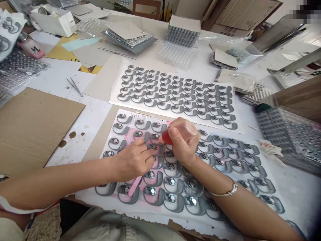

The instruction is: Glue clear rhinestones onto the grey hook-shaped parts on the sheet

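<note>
My right hand (184,142) is wrapped round a small clear squeeze bottle (167,136) with red liquid in it. The bottle is tilted, its narrow end pointing left over the grey curved bands (157,179), which bear shiny round metal pieces. My left hand (136,157) is closed just left of the bottle's tip, palm down. A flat pink stick (135,185) sticks out below that hand; its other end is hidden by my fingers. The bands lie in rows on a white and pink printed sheet (135,134), some of them covered by my hands and forearms.
Beyond, a second white sheet (114,95) carries more rows of grey bands. Tweezers (74,86) and brown cardboard (37,124) lie at left, near a pink-and-white bottle (31,47). Clear trays (178,53) stand at the back; crumpled tissue (272,150) and stacked trays (288,134) are at right.
</note>
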Tool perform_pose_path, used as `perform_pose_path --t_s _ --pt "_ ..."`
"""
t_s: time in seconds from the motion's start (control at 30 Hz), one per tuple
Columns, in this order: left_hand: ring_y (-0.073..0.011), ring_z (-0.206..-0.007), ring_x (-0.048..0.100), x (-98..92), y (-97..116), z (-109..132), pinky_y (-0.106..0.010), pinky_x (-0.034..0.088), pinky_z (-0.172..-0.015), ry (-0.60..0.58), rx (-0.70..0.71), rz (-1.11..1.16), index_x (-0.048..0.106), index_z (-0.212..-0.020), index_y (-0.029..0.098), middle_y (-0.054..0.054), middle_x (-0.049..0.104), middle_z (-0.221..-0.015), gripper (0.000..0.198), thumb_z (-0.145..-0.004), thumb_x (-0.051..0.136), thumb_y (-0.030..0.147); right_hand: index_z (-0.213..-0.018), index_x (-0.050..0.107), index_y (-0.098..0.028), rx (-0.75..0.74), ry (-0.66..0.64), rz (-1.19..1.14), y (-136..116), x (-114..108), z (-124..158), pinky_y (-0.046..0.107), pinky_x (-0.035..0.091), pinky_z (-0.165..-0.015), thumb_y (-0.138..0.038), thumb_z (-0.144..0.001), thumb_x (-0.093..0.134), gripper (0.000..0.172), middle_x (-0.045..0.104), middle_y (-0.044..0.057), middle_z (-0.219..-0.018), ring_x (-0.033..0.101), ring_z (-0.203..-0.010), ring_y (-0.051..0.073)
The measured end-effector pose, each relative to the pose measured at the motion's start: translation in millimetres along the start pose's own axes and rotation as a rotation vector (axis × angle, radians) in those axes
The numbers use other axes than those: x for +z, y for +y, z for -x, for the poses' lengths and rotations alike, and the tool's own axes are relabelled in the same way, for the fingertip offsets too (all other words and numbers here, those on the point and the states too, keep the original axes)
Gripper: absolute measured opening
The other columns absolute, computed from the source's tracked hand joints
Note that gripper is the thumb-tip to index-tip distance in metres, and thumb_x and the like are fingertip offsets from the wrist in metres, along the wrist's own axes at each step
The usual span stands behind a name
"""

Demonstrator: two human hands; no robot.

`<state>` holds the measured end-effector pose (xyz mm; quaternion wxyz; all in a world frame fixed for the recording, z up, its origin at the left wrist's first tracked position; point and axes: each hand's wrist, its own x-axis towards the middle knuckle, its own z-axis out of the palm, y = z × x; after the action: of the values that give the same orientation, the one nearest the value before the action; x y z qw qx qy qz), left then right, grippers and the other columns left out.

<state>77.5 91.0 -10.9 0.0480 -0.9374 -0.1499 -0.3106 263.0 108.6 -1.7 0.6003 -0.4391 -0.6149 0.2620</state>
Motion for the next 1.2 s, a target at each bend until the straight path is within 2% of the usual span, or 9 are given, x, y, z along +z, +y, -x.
perform_pose_path --t_s 0.27,0.63,1.0,1.2 --pt "-0.0143 -0.057 0.049 -0.4 0.3 -2.1 -0.033 0.041 -0.065 0.015 -0.003 -0.014 0.054 -0.06 0.014 -0.006 0.066 -0.066 0.029 -0.087 0.053 0.002 -0.066 0.057 -0.02 0.047 -0.051 0.008 0.7 0.4 1.7 0.03 0.043 -0.055 -0.041 -0.084 0.064 0.028 0.056 0.0 -0.06 0.053 -0.056 0.014" --pt "-0.0142 -0.057 0.048 0.7 -1.0 -0.1 -0.032 0.04 -0.063 0.004 -0.01 -0.004 0.053 -0.061 0.014 -0.005 0.064 -0.064 0.029 -0.088 0.055 0.004 -0.067 0.057 -0.02 0.031 -0.076 0.051 3.2 -0.3 3.3 0.032 0.042 -0.059 -0.04 -0.085 0.063 0.028 0.055 0.0 -0.063 0.052 -0.058 0.014" --pt "-0.0134 -0.056 0.05 -0.6 -0.9 -1.3 -0.031 0.039 -0.064 0.013 -0.003 0.0 0.051 -0.063 0.014 -0.004 0.063 -0.063 0.028 -0.089 0.053 0.004 -0.067 0.059 -0.019 -0.161 -0.077 0.097 1.4 -0.5 3.0 0.03 0.044 -0.057 -0.03 -0.086 0.062 0.022 0.059 0.001 -0.065 0.055 -0.06 0.014" --pt "-0.0144 -0.057 0.05 -1.5 -1.0 -2.1 -0.032 0.039 -0.064 0.011 -0.007 0.011 0.054 -0.064 0.013 -0.005 0.066 -0.067 0.026 -0.087 0.052 0.002 -0.069 0.06 -0.018 -0.162 -0.044 0.062 2.4 0.9 2.4 0.029 0.043 -0.057 -0.027 -0.085 0.064 0.018 0.057 0.001 -0.066 0.054 -0.06 0.014"
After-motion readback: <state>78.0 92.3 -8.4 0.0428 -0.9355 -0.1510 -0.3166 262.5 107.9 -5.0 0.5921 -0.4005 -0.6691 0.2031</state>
